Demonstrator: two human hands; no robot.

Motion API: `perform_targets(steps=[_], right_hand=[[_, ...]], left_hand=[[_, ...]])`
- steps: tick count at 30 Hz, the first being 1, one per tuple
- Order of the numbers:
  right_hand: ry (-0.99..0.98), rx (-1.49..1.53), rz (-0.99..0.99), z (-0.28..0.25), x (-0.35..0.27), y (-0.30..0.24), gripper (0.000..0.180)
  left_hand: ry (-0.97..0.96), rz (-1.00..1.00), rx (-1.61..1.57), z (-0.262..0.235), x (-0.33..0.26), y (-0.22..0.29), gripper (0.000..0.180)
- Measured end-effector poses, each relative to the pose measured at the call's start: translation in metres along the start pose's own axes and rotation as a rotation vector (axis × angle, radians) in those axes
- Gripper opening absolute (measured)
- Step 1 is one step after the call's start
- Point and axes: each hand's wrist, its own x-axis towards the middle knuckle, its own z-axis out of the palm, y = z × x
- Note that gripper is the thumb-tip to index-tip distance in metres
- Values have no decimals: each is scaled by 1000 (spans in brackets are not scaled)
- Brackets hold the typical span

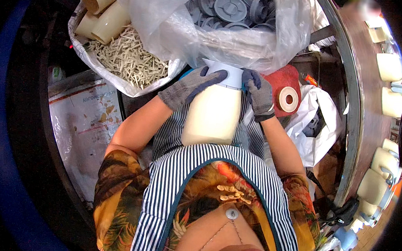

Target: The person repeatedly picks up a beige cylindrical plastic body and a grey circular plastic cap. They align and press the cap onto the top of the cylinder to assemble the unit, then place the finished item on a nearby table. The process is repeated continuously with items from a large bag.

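Note:
A cream plastic pitcher [212,114] with a pale blue-grey collar [231,76] around its top rests on my lap, its top pointing away from me. My left hand [198,85], in a grey glove, is closed on the left side of the collar, its fingers reaching across the front. On the right side, my gloved right hand [258,94] has its fingers bent against the collar's edge. The far side of the collar is hidden, as are some fingertips. A striped apron [161,169] lies beneath the pitcher.
Ahead, a clear plastic bag [265,51] holds several grey round lids [230,7]. Left of it, a white sack [120,86] contains cream strips [131,57] and tubes [111,22]. A cream ring [296,100] and a white bag [322,144] lie right. Several similar pitchers [389,68] line the right.

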Motion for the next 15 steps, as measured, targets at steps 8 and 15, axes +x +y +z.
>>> perform_targets(steps=[8, 15], right_hand=[[505, -590, -366, -68, -25, 15, 42], [523, -1225, -343, -108, -45, 128, 54]], left_hand=[[309, -38, -84, 14, -27, -32, 40], [545, 120, -566, 1, -22, 58, 65]])
